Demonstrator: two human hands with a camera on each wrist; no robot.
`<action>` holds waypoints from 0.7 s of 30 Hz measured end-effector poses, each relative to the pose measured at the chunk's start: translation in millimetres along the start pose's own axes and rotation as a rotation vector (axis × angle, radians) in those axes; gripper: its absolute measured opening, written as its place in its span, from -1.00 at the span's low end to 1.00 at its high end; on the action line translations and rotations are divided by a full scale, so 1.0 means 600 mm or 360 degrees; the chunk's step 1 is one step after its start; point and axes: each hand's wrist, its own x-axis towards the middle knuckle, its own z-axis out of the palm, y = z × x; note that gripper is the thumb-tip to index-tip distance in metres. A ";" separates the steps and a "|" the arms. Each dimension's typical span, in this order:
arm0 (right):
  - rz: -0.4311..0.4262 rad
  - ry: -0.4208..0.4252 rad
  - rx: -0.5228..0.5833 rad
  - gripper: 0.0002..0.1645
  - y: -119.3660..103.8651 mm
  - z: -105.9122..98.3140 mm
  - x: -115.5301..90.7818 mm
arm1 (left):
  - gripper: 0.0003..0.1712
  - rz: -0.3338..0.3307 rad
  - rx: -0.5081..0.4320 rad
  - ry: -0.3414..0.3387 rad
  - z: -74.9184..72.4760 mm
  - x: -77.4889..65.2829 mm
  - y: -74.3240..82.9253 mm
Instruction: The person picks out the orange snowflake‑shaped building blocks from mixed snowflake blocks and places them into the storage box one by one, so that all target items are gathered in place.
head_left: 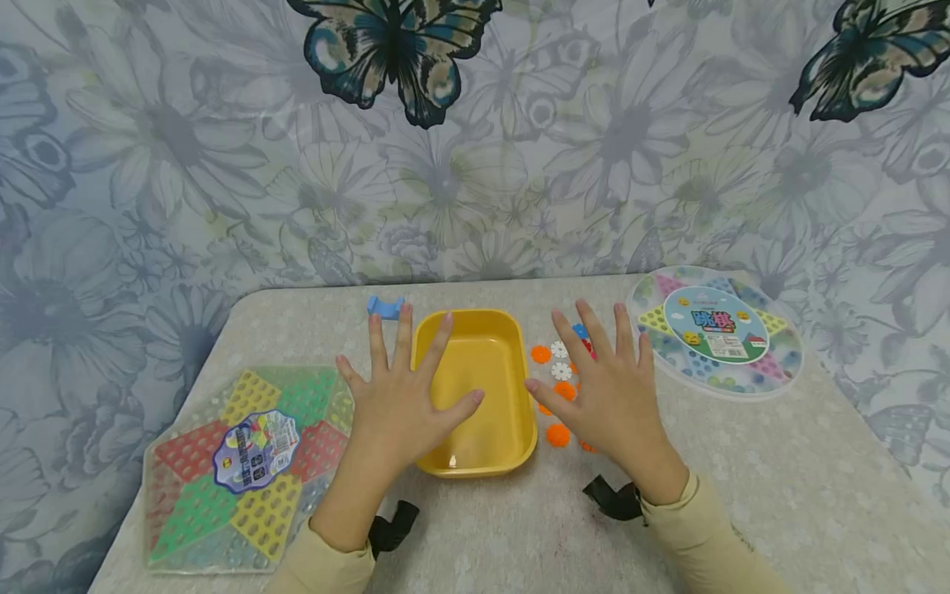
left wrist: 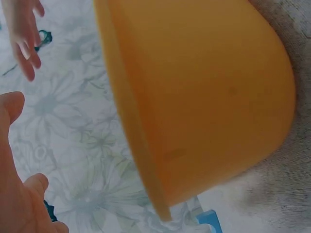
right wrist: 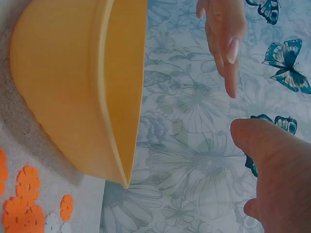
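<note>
Both hands hover above the table, palms down with fingers spread, and neither holds anything. My left hand (head_left: 401,408) is over the left side of a yellow plastic basin (head_left: 486,476), its thumb above the inside. To the basin's right, my right hand (head_left: 612,404) hangs over loose flower-shaped plastic pieces, orange (head_left: 558,436) and white (head_left: 562,372), partly hiding them. A blue piece (head_left: 580,331) shows behind its fingers. In the left wrist view the basin's side wall (left wrist: 209,97) fills the middle; the right wrist view shows its rim (right wrist: 104,97) and orange pieces (right wrist: 27,184).
At the left lies a hexagonal game board (head_left: 200,511) in clear packaging with coloured sections. A round packaged game board (head_left: 716,326) sits at the back right. Near the back edge stands a small blue plastic piece (head_left: 385,308). A flower-and-butterfly patterned curtain (head_left: 445,190) hangs behind the table.
</note>
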 end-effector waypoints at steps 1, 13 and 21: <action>0.0002 -0.0011 0.0008 0.03 0.001 0.001 0.000 | 0.05 0.0000 -0.0003 -0.0007 0.001 -0.001 -0.001; -0.0017 -0.0120 0.0069 -0.07 0.036 0.031 0.018 | 0.23 0.0026 -0.0272 -0.0088 0.031 -0.020 -0.032; -0.0121 -0.0212 0.0106 -0.16 0.061 0.076 0.051 | 0.34 -0.0082 -0.0712 -0.0299 0.057 -0.042 -0.051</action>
